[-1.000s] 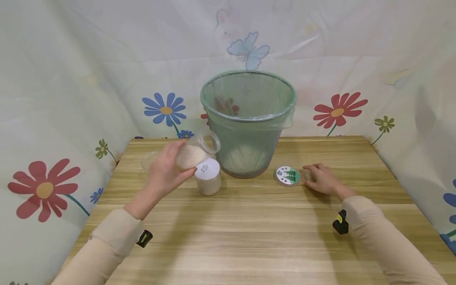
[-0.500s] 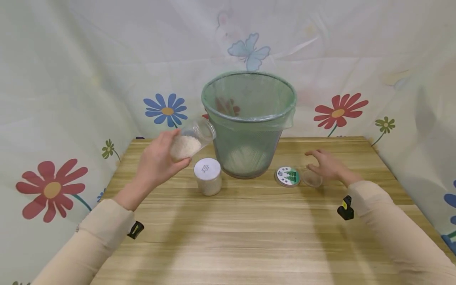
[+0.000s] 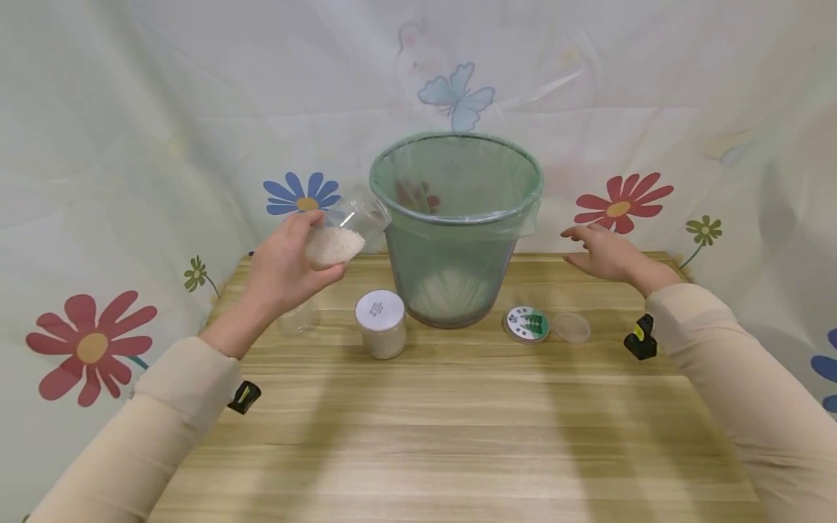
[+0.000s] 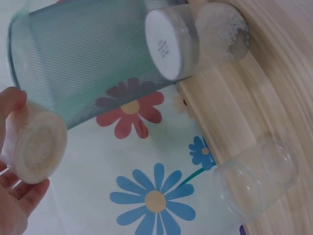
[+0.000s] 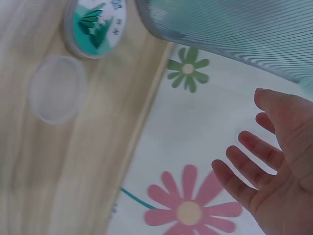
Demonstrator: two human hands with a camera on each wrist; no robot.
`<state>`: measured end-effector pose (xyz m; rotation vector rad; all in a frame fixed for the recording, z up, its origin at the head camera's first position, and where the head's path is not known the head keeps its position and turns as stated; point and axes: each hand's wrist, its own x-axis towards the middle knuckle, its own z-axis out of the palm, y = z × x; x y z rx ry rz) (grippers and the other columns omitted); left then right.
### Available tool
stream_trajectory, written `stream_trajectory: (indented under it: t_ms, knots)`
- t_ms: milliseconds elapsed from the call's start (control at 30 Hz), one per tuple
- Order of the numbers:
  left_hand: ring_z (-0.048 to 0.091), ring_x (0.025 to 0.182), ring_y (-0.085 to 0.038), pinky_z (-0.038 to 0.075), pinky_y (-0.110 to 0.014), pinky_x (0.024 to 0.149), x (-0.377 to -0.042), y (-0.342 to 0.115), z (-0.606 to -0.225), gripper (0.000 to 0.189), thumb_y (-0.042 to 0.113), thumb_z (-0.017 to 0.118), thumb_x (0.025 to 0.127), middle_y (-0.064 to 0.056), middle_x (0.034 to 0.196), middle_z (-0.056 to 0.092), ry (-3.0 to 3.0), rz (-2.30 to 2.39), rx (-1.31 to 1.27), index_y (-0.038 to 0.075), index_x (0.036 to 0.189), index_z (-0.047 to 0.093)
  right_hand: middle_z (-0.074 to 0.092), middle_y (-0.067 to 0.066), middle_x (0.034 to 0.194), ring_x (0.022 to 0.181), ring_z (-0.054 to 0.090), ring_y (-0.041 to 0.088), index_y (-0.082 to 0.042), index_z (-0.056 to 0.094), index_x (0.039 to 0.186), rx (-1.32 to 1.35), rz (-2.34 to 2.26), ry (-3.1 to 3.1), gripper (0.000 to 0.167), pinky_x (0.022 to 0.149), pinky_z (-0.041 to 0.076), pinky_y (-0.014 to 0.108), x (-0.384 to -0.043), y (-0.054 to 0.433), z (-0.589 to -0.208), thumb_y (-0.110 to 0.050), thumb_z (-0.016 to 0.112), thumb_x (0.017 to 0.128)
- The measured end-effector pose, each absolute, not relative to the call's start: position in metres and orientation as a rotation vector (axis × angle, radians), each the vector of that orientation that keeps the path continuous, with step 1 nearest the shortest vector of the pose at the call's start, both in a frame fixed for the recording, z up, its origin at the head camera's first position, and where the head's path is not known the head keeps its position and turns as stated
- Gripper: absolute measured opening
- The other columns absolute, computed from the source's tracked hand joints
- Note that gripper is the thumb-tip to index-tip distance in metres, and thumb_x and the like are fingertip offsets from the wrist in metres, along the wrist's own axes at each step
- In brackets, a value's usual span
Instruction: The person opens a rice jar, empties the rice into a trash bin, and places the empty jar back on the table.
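In the head view my left hand [image 3: 282,254] grips a clear plastic jar [image 3: 353,224] with white grains, likely rice by look, in its lower part. The jar is tilted, its open mouth toward the left rim of the green-lined mesh trash can [image 3: 451,269]. The left wrist view shows the jar's round base [image 4: 41,149] between fingers and thumb. My right hand [image 3: 604,254] is raised over the table's back right, fingers relaxed, holding nothing. Below it lie a clear lid [image 3: 572,327] and a round lid with a green and white label [image 3: 527,324].
A second jar of white grains with a white lid [image 3: 381,311] stands left of the trash can. Behind the left forearm is a clear jar [image 4: 254,178] on the wooden table [image 3: 445,436]. A flower-print curtain [image 3: 216,131] surrounds the table's back and sides.
My left hand has lifted the tilted jar up and slightly left, beside the can's rim. My right hand has let go of the clear lid and risen from the table.
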<state>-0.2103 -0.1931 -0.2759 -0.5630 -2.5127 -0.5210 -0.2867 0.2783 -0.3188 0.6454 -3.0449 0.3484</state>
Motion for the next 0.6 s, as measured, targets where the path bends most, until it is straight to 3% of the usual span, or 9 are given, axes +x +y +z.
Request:
stream_trajectory:
  t_ms: [267, 600]
  knots:
    - [0.050, 0.103, -0.030, 0.048, -0.045, 0.078, -0.222, -0.191, -0.254, 0.073, 0.028, 0.078, 0.070, -0.017, 0.119, 0.053, -2.605, -0.665, -0.461, -0.002, 0.128, 0.045, 0.053, 0.028, 0.118, 0.102, 0.055, 0.040, 0.005, 0.047, 0.126, 0.682, 0.268, -3.009, 0.046, 0.084, 0.047, 0.053, -0.294, 0.265, -0.282, -0.018, 0.058, 0.088]
    - [0.050, 0.102, -0.029, 0.044, -0.046, 0.081, -0.238, -0.183, -0.223, 0.068, 0.028, 0.074, 0.072, -0.016, 0.120, 0.053, -2.678, -0.657, -0.421, 0.002, 0.129, 0.046, 0.054, 0.030, 0.115, 0.100, 0.056, 0.041, 0.006, 0.043, 0.129, 0.610, 0.285, -3.000, 0.042, 0.086, 0.045, 0.054, -0.301, 0.254, -0.246, -0.016, 0.047, 0.093]
